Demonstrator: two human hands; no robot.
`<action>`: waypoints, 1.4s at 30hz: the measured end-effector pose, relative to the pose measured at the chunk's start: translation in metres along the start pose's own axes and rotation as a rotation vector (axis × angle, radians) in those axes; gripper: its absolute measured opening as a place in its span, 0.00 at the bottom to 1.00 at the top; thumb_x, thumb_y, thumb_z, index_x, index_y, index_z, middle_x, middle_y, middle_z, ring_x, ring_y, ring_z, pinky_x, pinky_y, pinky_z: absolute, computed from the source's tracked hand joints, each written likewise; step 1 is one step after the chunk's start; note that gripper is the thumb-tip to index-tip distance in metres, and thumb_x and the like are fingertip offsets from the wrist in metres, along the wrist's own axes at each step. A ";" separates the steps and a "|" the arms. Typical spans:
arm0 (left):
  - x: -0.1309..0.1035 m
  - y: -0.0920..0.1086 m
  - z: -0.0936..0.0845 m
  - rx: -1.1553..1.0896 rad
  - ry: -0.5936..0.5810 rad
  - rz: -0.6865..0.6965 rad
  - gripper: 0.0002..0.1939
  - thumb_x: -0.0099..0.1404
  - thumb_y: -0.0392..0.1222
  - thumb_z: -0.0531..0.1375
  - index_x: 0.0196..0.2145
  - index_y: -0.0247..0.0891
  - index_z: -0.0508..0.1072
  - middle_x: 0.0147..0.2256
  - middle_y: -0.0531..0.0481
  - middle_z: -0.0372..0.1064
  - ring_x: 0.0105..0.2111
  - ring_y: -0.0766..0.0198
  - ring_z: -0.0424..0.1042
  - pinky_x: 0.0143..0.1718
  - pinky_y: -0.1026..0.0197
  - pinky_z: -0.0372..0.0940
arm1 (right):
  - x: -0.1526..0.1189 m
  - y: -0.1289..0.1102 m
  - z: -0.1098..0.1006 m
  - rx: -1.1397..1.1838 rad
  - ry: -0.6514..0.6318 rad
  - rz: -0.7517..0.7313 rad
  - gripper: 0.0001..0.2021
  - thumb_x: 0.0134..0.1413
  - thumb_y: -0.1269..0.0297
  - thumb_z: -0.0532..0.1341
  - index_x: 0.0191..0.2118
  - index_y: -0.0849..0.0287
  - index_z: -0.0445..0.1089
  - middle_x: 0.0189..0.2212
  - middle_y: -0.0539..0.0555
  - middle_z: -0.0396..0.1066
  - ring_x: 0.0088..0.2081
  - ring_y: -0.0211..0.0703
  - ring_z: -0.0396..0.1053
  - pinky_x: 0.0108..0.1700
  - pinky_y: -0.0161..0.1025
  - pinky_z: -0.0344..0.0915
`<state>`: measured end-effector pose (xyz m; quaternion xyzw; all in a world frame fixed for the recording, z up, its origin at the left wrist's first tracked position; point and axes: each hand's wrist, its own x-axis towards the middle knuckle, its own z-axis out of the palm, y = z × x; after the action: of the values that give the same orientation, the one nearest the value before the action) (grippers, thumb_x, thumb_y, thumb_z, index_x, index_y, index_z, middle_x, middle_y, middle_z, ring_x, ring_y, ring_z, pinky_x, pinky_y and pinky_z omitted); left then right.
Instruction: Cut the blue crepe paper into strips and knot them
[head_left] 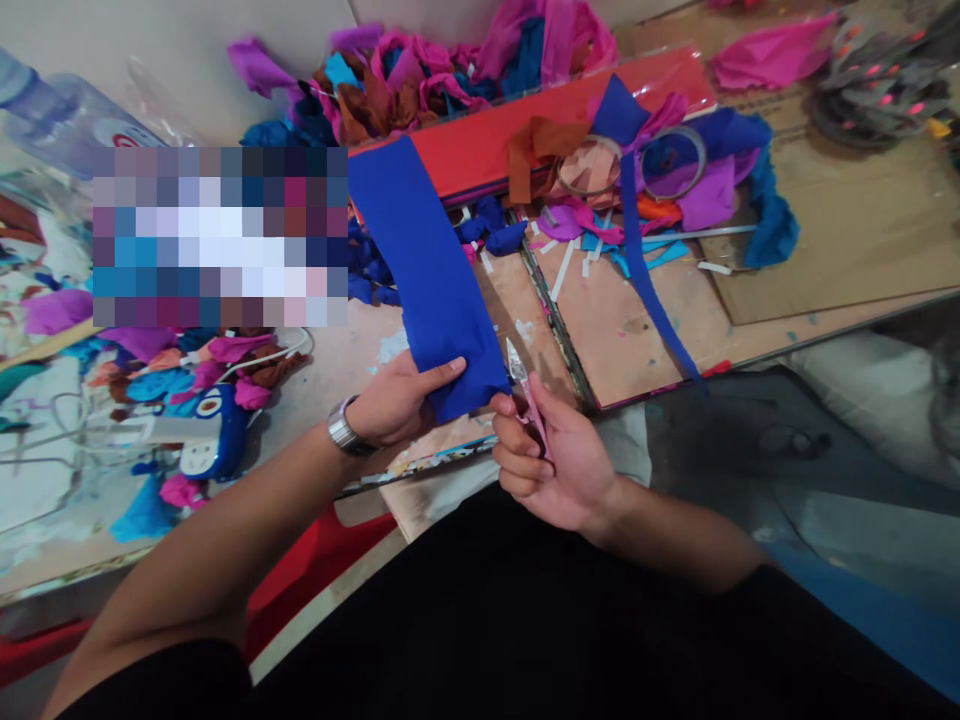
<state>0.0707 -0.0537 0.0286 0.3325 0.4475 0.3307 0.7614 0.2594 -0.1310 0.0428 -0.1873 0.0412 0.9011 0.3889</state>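
A wide blue strip (442, 260), crepe paper or thin cloth, lies slantwise across the table, its near end raised at the table's front edge. My left hand (394, 400), with a metal watch on the wrist, pinches that near end, thumb on top and fingers underneath. In my right hand (559, 450) is a pair of small pink-handled scissors (534, 410), blades pointing up and away beside the strip's right corner. My right fingertips are close to that corner; whether they touch it I cannot tell. A narrow blue strip (649, 275) hangs over the front edge to the right.
Colourful scraps (427, 70) pile up at the back beside a red flat pack (555, 120). Two clear rings (673, 162) lie among scraps. Cardboard (832, 220) is at right. A blue-and-white power strip (214, 435) with cables and a large bottle (67, 115) stand left. Part is pixelated.
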 end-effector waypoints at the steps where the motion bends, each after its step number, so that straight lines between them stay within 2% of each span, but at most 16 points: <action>1: 0.000 0.000 0.000 -0.003 -0.003 0.005 0.18 0.60 0.42 0.74 0.47 0.33 0.80 0.44 0.40 0.82 0.36 0.58 0.81 0.42 0.58 0.77 | 0.000 0.000 0.000 0.003 -0.005 -0.005 0.27 0.78 0.45 0.39 0.36 0.57 0.63 0.18 0.40 0.47 0.17 0.31 0.34 0.18 0.31 0.40; 6: 0.002 -0.001 0.001 0.000 0.014 0.027 0.18 0.59 0.43 0.75 0.45 0.34 0.80 0.42 0.43 0.83 0.32 0.62 0.79 0.39 0.59 0.77 | 0.000 0.000 0.002 0.007 -0.011 -0.036 0.26 0.78 0.45 0.40 0.37 0.57 0.63 0.18 0.40 0.48 0.17 0.31 0.34 0.18 0.31 0.39; 18: 0.003 -0.001 0.000 0.055 0.015 0.045 0.24 0.59 0.46 0.75 0.50 0.34 0.80 0.48 0.39 0.81 0.45 0.51 0.82 0.53 0.50 0.77 | 0.000 0.002 0.002 0.009 -0.018 -0.064 0.23 0.78 0.47 0.44 0.36 0.56 0.61 0.19 0.39 0.47 0.17 0.31 0.33 0.18 0.30 0.40; 25: 0.002 -0.001 0.000 0.066 0.024 0.034 0.21 0.61 0.45 0.74 0.49 0.34 0.80 0.43 0.41 0.82 0.35 0.58 0.81 0.41 0.56 0.78 | 0.001 0.003 0.003 0.022 -0.003 -0.065 0.22 0.79 0.48 0.45 0.35 0.56 0.60 0.19 0.39 0.47 0.18 0.31 0.33 0.18 0.30 0.40; 29: 0.002 -0.001 0.000 0.065 0.011 0.036 0.17 0.62 0.44 0.74 0.45 0.34 0.80 0.38 0.44 0.82 0.32 0.60 0.79 0.40 0.57 0.78 | 0.002 0.004 0.002 0.038 0.004 -0.075 0.22 0.79 0.50 0.44 0.34 0.56 0.60 0.18 0.39 0.46 0.17 0.31 0.33 0.19 0.31 0.40; 36: 0.002 0.000 0.001 0.026 0.022 0.018 0.19 0.61 0.43 0.74 0.47 0.34 0.79 0.46 0.41 0.82 0.38 0.58 0.82 0.46 0.56 0.78 | 0.003 0.002 -0.002 0.044 -0.004 -0.055 0.21 0.79 0.50 0.46 0.34 0.56 0.60 0.19 0.40 0.45 0.17 0.31 0.33 0.19 0.31 0.41; 40: 0.001 0.003 0.002 -0.010 0.049 -0.019 0.18 0.62 0.42 0.73 0.48 0.33 0.79 0.45 0.41 0.82 0.42 0.54 0.82 0.49 0.54 0.78 | -0.005 0.005 -0.007 -0.038 -0.017 -0.005 0.20 0.74 0.44 0.53 0.37 0.55 0.62 0.20 0.39 0.47 0.17 0.30 0.35 0.18 0.30 0.41; 42: 0.002 0.004 0.002 -0.070 0.042 -0.011 0.19 0.63 0.43 0.71 0.50 0.34 0.79 0.47 0.41 0.82 0.44 0.51 0.82 0.52 0.50 0.78 | -0.013 0.011 -0.014 -0.117 0.001 -0.037 0.21 0.70 0.40 0.57 0.37 0.55 0.62 0.20 0.39 0.48 0.17 0.30 0.36 0.18 0.30 0.42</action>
<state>0.0725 -0.0507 0.0321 0.2964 0.4533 0.3490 0.7647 0.2643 -0.1507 0.0340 -0.2108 -0.0150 0.8946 0.3937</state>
